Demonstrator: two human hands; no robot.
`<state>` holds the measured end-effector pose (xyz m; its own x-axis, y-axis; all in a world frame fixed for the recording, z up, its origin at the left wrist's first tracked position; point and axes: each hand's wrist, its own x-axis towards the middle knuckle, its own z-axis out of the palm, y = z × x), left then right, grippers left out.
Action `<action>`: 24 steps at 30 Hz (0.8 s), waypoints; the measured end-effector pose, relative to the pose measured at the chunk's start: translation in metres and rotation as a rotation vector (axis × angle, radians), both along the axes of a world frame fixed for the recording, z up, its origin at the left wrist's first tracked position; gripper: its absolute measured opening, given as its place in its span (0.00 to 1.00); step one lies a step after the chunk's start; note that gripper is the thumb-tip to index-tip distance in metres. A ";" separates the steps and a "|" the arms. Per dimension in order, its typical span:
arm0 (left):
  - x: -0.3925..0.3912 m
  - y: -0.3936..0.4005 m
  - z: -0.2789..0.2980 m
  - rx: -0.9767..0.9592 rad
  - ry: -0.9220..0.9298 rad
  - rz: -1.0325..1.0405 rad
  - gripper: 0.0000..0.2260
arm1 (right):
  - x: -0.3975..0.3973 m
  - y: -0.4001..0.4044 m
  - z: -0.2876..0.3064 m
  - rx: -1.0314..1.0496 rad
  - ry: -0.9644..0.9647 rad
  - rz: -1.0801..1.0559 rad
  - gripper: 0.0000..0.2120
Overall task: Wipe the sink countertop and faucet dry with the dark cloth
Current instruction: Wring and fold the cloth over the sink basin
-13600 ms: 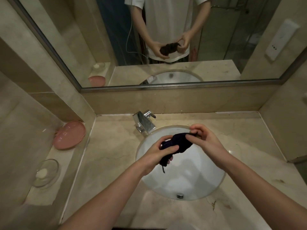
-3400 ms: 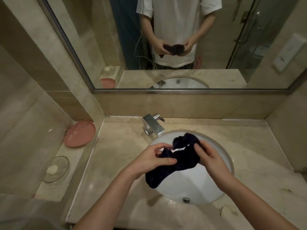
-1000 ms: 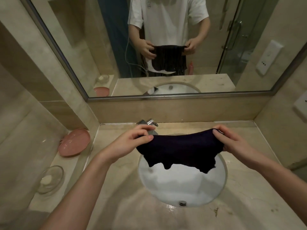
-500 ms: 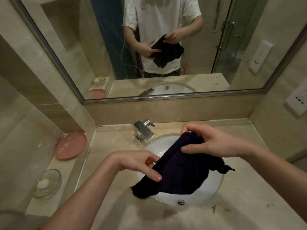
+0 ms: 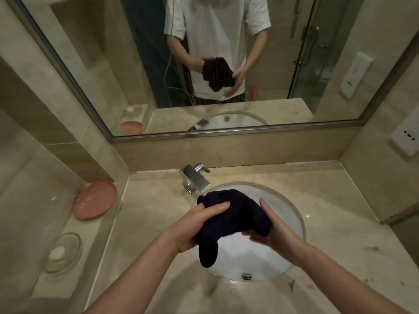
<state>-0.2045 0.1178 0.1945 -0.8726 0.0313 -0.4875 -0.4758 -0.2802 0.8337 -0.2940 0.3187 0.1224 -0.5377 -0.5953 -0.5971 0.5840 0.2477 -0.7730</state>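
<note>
Both hands hold the dark cloth (image 5: pixel 235 217) bunched above the white sink (image 5: pixel 288 214), just in front of the chrome faucet (image 5: pixel 195 180). The left hand (image 5: pixel 197 225) grips its left side, thumb on top; the right hand (image 5: pixel 272 227) cups the right side with fingers curled beneath. No legible writing shows anywhere.

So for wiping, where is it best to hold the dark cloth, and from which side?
Probably grip the bunched middle of the dark cloth, coming from above with the right hand. The folded bulk sits between both hands, with one end hanging loose over the basin; gather that in for a firm pad.
</note>
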 end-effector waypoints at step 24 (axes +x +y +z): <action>0.011 -0.008 0.000 0.211 -0.082 -0.038 0.11 | 0.021 0.001 0.023 -0.366 -0.245 -0.149 0.35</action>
